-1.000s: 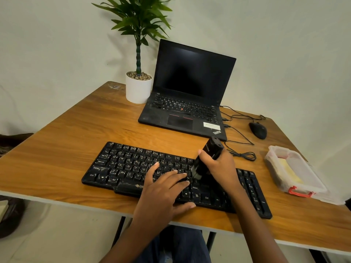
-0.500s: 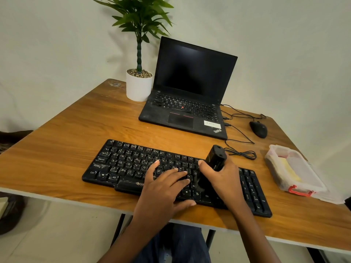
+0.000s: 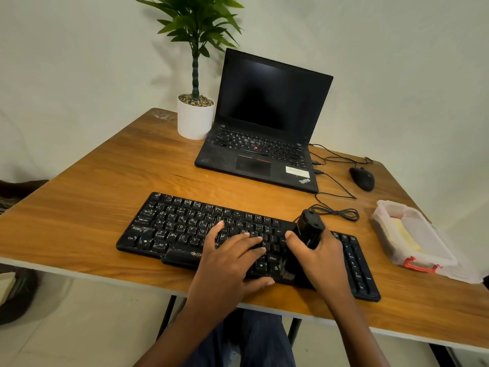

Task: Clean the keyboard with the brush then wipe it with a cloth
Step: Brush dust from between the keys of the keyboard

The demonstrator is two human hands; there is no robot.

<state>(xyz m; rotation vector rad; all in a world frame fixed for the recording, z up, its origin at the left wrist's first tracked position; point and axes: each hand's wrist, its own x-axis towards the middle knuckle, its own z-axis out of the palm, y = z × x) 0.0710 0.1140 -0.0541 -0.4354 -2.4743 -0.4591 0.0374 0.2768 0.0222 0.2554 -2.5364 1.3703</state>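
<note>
A black dusty keyboard lies along the near edge of the wooden table. My right hand grips a black brush by its thick handle, the bristle end pressed down on the keys near the right Shift key. My left hand rests flat on the middle keys with its fingers spread, holding the keyboard still. A yellow cloth lies inside a clear plastic box at the right.
An open black laptop stands behind the keyboard, with a potted plant to its left. A black mouse and loose cables lie at the back right. The table's front edge runs just below my wrists.
The brush has slid toward me across the keys, from the upper rows down to the bottom rows. My left hand has stayed on the middle keys.
</note>
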